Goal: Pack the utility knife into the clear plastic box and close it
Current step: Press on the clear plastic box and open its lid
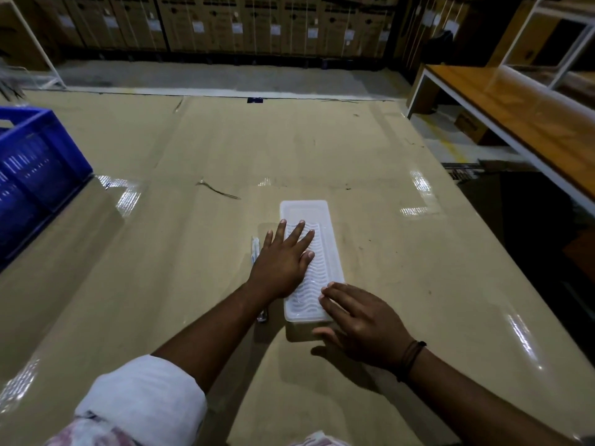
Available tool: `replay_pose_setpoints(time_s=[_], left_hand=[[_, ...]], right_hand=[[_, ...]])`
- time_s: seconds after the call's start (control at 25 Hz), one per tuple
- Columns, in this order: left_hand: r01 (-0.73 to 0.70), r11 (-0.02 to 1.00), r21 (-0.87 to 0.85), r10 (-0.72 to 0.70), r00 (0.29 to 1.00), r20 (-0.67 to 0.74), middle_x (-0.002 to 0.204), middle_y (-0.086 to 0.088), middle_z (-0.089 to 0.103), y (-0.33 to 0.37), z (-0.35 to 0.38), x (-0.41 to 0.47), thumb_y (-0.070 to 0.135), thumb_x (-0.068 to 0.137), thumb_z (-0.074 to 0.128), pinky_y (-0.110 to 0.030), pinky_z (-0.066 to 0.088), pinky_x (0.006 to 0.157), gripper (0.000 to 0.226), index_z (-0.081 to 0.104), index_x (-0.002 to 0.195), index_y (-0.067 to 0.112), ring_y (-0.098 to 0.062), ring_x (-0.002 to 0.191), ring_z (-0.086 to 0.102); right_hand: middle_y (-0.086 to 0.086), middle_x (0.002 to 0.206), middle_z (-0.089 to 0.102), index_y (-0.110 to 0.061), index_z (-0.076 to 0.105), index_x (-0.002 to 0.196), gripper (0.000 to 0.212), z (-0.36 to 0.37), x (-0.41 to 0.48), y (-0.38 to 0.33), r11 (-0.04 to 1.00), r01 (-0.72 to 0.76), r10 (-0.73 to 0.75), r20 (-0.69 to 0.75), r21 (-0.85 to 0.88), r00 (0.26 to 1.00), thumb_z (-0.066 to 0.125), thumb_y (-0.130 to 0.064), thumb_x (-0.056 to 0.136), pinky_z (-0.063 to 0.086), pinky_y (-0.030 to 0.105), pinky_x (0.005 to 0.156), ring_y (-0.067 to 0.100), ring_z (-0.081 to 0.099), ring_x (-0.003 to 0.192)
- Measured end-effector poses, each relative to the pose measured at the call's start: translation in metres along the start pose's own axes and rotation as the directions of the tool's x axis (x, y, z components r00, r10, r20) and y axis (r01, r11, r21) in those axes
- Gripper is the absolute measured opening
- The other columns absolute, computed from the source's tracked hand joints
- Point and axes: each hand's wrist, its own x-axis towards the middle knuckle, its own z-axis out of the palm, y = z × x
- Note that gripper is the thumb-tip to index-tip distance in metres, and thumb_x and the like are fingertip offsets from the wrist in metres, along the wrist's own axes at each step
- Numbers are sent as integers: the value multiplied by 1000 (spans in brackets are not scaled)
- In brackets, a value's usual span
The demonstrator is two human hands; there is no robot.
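head view: left hand [283, 262] and right hand [360, 326] flat on clear plastic box [318, 220] (lid on).

Lidded clear plastic box [307, 239] lies flat (knife apparently unseen inside).

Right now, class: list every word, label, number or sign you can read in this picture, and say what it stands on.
No text can be read.
White paper labels on the stacked brown cardboard cartons: too small and blurred.
Dark printing on those cartons: blurred.
Clear plastic box with wavy-ribbed lid: no lettering seen.
Blue plastic crate: no lettering seen.
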Motion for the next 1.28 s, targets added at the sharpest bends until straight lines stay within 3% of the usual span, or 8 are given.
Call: replay_pose_setpoints(time_s=[0.28, 0.56, 0.68, 0.76, 0.84, 1.0, 1.12, 1.28], left_hand=[[19, 1000, -13, -19, 1000, 0, 171, 6, 8, 0, 0, -1, 46, 107, 27, -48, -1, 125, 55, 21, 160, 31, -27, 158, -5], [27, 999, -20, -27, 1000, 7, 171, 5, 6, 2, 0, 1, 46, 107, 28, -48, -1, 125, 55, 21, 160, 31, -27, 158, -7], [104, 977, -189, -104, 995, 10, 172, 2, -6, 8, 0, -3, 44, 106, 37, -45, 14, 125, 63, 13, 162, 25, -24, 158, -1], [190, 878, -440, -203, 979, 18, 171, 0, -7, 10, -2, -10, 38, 105, 45, -30, 23, 118, 73, 3, 162, 19, -19, 157, 11], [275, 730, -626, -322, 946, 40, 171, -1, 12, 11, 0, -19, 36, 104, 48, -21, 23, 109, 76, 2, 162, 18, -19, 154, 23], [283, 433, -856, -418, 904, 87, 152, -2, 51, 14, 3, -32, 26, 105, 49, -24, 36, 106, 53, 33, 156, 19, -22, 140, 49], [255, 294, -921, -386, 913, 130, 139, -3, 63, 12, -5, -36, 19, 106, 47, -30, 46, 104, 40, 48, 147, 19, -19, 127, 61], [273, 166, -948, -355, 913, 201, 139, -7, 64, 13, -15, -41, 23, 108, 41, -35, 47, 110, 39, 51, 145, 13, -21, 127, 61]], right_hand=[[10, 78, 63, -8, 68, 81, 47, 13, 41, -44, 988, -100, 97, -29, -116, 995, 58, -51, 98, 43, 39, 59, 29, 56, 68], [11, 77, 63, -9, 67, 78, 43, 14, 40, -46, 988, -52, 52, -4, -146, 999, 55, -45, 100, 40, 37, 55, 27, 54, 64], [10, 77, 63, -11, 67, 80, 39, 11, 40, -51, 987, -110, 114, 26, -120, 993, 53, -42, 100, 41, 37, 56, 27, 55, 66], [8, 74, 60, -13, 65, 76, 34, 4, 43, -48, 976, -207, 208, 21, -67, 978, 55, -36, 99, 42, 39, 55, 27, 56, 65], [7, 75, 60, -14, 64, 77, 34, -2, 51, -48, 951, -304, 306, 33, -53, 951, 57, -42, 96, 44, 39, 55, 27, 58, 67], [10, 85, 63, -13, 66, 90, 47, -3, 61, -65, 928, -323, 356, 189, -183, 915, 59, -59, 85, 48, 37, 59, 28, 60, 74], [10, 83, 64, -12, 67, 87, 39, -4, 64, -69, 929, -324, 356, 203, -177, 912, 63, -51, 83, 48, 36, 57, 29, 62, 71], [9, 80, 65, -11, 70, 83, 39, -5, 63, -67, 937, -319, 341, 175, -142, 924, 62, -49, 87, 52, 37, 54, 28, 63, 70]])
